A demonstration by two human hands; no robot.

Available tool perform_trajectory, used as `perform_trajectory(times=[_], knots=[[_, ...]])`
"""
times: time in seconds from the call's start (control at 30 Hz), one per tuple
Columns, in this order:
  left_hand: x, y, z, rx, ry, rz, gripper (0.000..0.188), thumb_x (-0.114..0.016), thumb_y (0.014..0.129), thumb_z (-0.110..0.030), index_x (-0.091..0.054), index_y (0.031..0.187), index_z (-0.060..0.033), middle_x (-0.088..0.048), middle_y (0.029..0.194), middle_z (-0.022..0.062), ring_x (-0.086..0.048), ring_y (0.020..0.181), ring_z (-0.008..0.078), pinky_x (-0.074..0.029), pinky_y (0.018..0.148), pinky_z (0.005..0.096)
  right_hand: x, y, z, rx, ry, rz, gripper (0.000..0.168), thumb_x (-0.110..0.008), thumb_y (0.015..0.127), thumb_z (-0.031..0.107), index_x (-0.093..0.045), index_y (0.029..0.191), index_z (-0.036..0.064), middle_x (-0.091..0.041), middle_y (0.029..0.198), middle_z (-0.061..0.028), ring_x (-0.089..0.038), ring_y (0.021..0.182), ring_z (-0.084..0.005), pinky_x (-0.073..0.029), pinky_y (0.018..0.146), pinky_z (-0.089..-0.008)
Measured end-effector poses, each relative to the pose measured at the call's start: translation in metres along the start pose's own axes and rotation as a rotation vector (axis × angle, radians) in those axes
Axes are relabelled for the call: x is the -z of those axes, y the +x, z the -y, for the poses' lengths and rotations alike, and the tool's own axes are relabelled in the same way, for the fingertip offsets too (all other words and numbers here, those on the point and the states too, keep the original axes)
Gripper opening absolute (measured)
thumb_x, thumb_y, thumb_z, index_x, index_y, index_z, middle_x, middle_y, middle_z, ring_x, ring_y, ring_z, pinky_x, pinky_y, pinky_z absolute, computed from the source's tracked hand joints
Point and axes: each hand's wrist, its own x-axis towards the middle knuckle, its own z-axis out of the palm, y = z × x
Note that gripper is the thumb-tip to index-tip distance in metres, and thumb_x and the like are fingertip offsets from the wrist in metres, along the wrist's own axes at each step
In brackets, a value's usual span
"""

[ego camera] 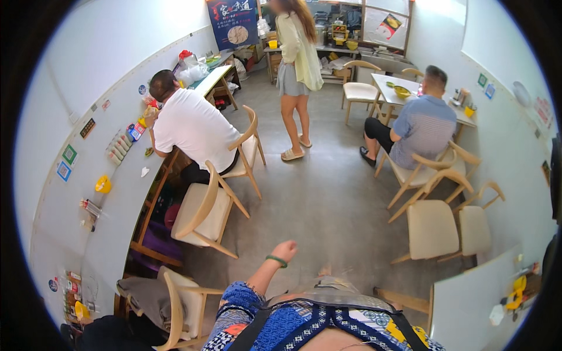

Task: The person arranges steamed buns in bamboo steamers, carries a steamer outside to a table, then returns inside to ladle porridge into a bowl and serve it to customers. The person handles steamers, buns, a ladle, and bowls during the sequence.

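Note:
My left hand (pixel 285 251) hangs over the grey floor in front of my body, fingers curled in, with a green bangle (pixel 277 261) round the wrist. No object shows in it. It touches nothing; the closest furniture is a wooden chair with a pale seat (pixel 204 215) to its left. My right hand is out of view. An apron (pixel 347 298) with dark straps covers my patterned blue top. Ahead, a person in a light green shirt (pixel 307 57) stands on the floor in slippers.
A person in a white shirt (pixel 193 120) sits at the long left counter (pixel 109 232). Another in a blue shirt (pixel 421 125) sits at a white table (pixel 386 90) on the right. Chairs (pixel 432 228) line both sides, and a table corner (pixel 465 302) is near my right.

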Motion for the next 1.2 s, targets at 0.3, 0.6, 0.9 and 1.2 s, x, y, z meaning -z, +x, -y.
perform_trajectory(times=[0.3, 0.6, 0.9, 1.2], knots=[[0.026, 0.036, 0.004, -0.014, 0.288, 0.481, 0.030, -0.054, 0.077, -0.024, -0.058, 0.100, -0.0051, -0.062, 0.090, 0.0140, -0.059, 0.084, 0.0267, -0.047, 0.073, 0.0332, 0.100, 0.140, 0.166, 0.143, 0.037, -0.062, 0.020, -0.051, 0.071, 0.019, -0.065, 0.075, 0.004, -0.063, 0.080, -0.0165, -0.061, 0.073, -0.0309, -0.049, 0.063, -0.0381], [0.091, -0.015, 0.182, 0.716, -0.004, -0.297, 0.025, -0.056, 0.070, -0.022, -0.063, 0.084, -0.0020, -0.062, 0.082, 0.0166, -0.060, 0.080, 0.0294, -0.047, 0.071, 0.0362, 0.298, 0.112, 0.394, 0.600, 0.516, -0.224, 0.023, -0.053, 0.072, 0.010, -0.059, 0.093, 0.003, -0.064, 0.075, -0.0109, -0.061, 0.062, -0.0165, -0.049, 0.059, -0.0291], [0.084, 0.152, 0.213, 0.469, 0.274, 0.279, 0.032, -0.050, 0.071, -0.030, -0.063, 0.075, -0.0020, -0.060, 0.084, 0.0216, -0.058, 0.081, 0.0362, -0.046, 0.073, 0.0404, 0.271, 0.127, 0.309, 0.206, 0.322, -0.112, 0.020, -0.055, 0.069, 0.017, -0.064, 0.084, 0.008, -0.063, 0.080, -0.0137, -0.061, 0.075, -0.0271, -0.048, 0.067, -0.0358], [0.188, 0.318, 0.013, 0.046, -0.107, -0.069, 0.031, -0.054, 0.075, -0.024, -0.057, 0.098, -0.0039, -0.061, 0.083, 0.0158, -0.059, 0.079, 0.0277, -0.047, 0.070, 0.0345, 0.216, 0.193, 0.238, -0.067, 0.049, 0.275, 0.014, -0.063, 0.065, 0.023, -0.068, 0.068, 0.011, -0.065, 0.071, -0.0067, -0.063, 0.061, -0.0177, -0.049, 0.054, -0.0276]])
